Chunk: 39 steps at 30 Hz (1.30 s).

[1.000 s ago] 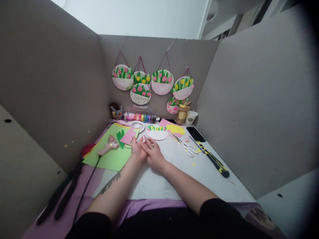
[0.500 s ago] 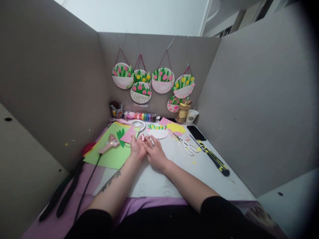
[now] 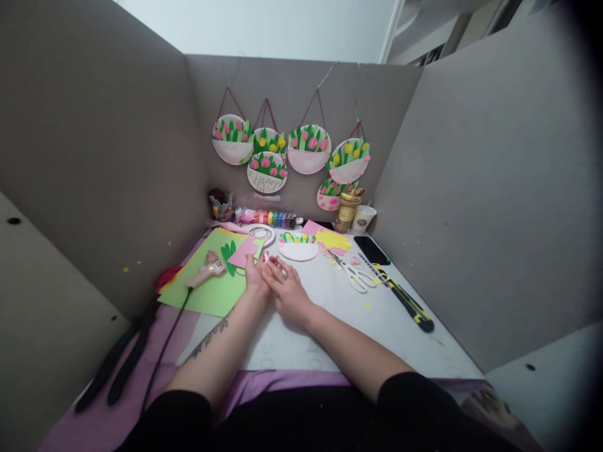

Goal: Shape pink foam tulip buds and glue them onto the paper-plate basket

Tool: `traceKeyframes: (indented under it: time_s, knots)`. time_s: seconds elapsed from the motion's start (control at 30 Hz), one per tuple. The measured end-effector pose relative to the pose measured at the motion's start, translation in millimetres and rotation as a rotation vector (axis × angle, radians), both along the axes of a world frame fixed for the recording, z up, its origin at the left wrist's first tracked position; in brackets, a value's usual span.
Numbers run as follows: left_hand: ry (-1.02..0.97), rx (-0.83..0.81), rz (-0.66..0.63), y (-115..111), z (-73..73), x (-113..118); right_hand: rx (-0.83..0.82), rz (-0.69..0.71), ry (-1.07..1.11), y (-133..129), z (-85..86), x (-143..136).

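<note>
My left hand (image 3: 257,276) is turned palm up over the white board, its fingers curled at a small pink piece (image 3: 266,257). My right hand (image 3: 288,292) lies against it from the right, fingers bent over the same spot, so both hands close on the piece. Their fingers hide part of it, and its material is too small to tell. Just beyond the fingertips lies a white half-round paper-plate basket (image 3: 298,252) with green leaves and yellow and pink flowers. Pink paper (image 3: 242,252) and green leaf cut-outs (image 3: 228,257) lie beside my left hand.
On green paper (image 3: 207,302) at left rests a pink glue gun (image 3: 210,270) with its cord. White scissors (image 3: 354,276), a utility knife (image 3: 409,306) and a phone (image 3: 372,250) lie right. Colourful paints (image 3: 273,219) and a paper cup (image 3: 364,218) stand behind. Several plate baskets (image 3: 309,157) hang on the grey partition.
Both hands have shifted slightly left, staying together. The pink piece shows a little further left and up at the fingertips. The view has tilted slightly; the things on the table lie as before.
</note>
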State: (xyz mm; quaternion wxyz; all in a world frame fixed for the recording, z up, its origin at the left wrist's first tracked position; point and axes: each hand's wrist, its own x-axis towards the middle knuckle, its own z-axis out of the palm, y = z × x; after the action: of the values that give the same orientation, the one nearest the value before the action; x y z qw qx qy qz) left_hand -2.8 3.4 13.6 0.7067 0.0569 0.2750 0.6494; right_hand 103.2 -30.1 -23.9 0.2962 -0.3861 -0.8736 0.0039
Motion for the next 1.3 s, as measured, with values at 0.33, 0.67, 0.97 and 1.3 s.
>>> traceKeyframes:
  time_s: [0.33,0.67,0.97,1.3]
  knots:
    - [-0.036,0.041,0.000,6.2,-5.2,-6.8,-0.077,0.008,0.041,-0.8,3.3,0.8]
    - [-0.037,0.038,-0.003,3.6,-3.0,-3.9,-0.144,-0.049,-0.017,-2.5,5.0,-0.8]
    - [-0.064,0.054,-0.008,3.4,-2.8,-2.4,-0.162,-0.108,-0.020,1.5,0.8,-3.2]
    - [-0.023,0.023,0.003,2.0,-3.2,-2.1,-0.131,-0.083,-0.006,-2.8,0.7,-6.5]
